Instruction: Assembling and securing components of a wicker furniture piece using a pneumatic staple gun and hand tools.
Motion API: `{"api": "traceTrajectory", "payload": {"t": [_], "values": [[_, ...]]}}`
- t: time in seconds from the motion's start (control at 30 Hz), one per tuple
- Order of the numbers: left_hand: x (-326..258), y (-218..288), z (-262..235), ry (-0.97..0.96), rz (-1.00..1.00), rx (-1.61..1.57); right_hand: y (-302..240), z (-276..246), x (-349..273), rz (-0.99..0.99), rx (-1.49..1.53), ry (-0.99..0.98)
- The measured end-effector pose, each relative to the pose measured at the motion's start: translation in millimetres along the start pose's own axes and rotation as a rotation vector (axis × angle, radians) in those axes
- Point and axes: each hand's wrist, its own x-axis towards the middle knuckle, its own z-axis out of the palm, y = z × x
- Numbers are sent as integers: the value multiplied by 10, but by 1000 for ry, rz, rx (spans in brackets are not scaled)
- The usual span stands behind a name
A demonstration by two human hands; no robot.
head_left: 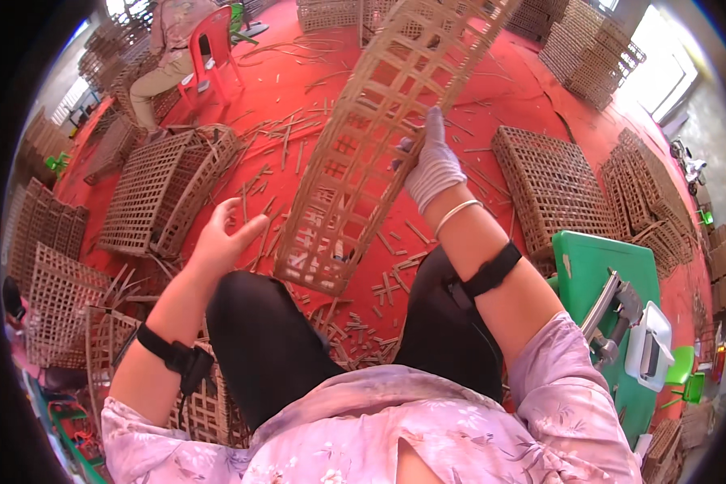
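A long, shallow woven bamboo basket (369,133) is held up at a slant in front of me, its near end above my knees and its far end past the top edge of the view. Striped-cuffed glove on, my right hand (434,160) grips its right rim, thumb pointing up along the side and fingers partly hidden behind the lattice. To the left of the basket's near end is my left hand (231,232), bare, with thumb and fingers apart. It holds nothing and does not touch the basket.
Cut bamboo strips (387,282) litter the red floor covering (282,77). Finished-looking lattice baskets (550,187) lie at right, more baskets (149,194) at left. A green table (605,258) with metal tools (613,319) and a white container (649,343) stands at my right. A person sits by a red chair (212,52).
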Motion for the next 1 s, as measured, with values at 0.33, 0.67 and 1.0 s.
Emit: {"api": "traceTrajectory", "payload": {"t": [0.33, 0.67, 1.0], "values": [[469, -534, 67, -348, -623, -761, -129, 108, 135, -50, 341, 53], [1076, 9, 481, -446, -467, -1045, 28, -157, 46, -169, 630, 70], [1135, 351, 698, -154, -486, -1530, 627, -258, -328, 56, 511, 119]]}}
